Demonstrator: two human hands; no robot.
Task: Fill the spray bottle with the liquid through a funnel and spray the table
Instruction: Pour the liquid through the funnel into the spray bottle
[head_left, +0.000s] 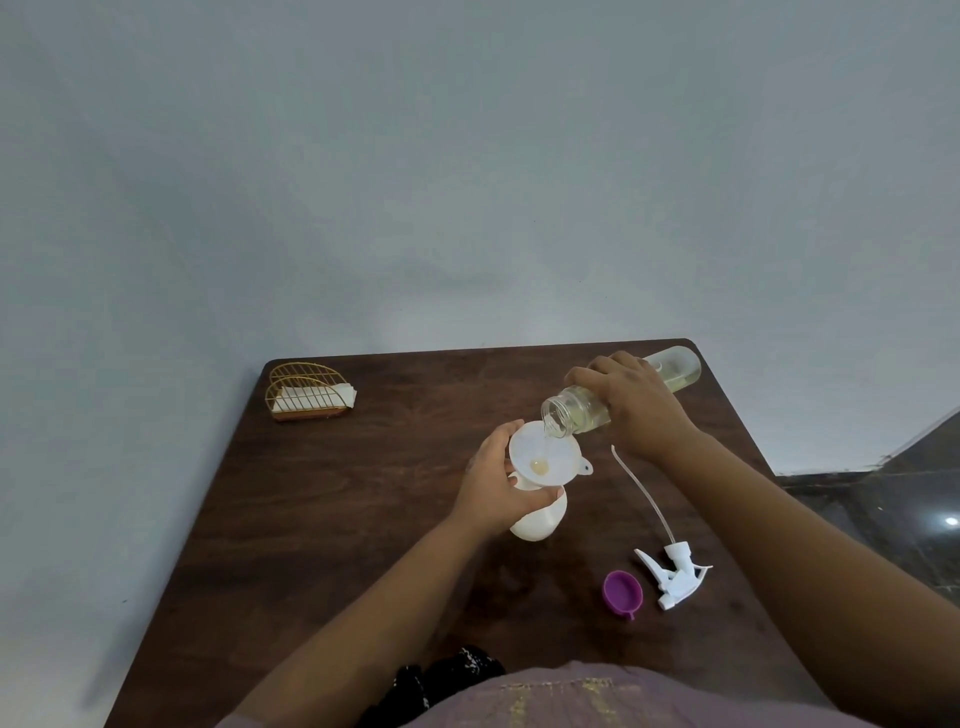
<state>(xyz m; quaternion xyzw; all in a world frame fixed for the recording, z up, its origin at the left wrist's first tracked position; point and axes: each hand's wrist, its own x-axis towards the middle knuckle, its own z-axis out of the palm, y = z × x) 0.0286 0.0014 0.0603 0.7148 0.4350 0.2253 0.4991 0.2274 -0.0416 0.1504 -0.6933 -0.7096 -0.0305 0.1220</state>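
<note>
A white spray bottle (540, 519) stands on the dark wooden table (337, 509) with a white funnel (545, 457) in its neck. My left hand (498, 483) grips the bottle's neck just under the funnel. A clear bottle (576, 410) of pale yellow liquid is held by my right hand (634, 405), tilted with its open mouth over the funnel. A thin stream runs into the funnel, where a little liquid pools at the centre. The white spray head (675, 577) with its long tube lies on the table to the right.
A purple cap (622, 594) lies beside the spray head near the front right. A gold wire napkin holder (309, 392) with white napkins stands at the table's far left corner. A pale wall rises behind the table. Dark floor shows at the right.
</note>
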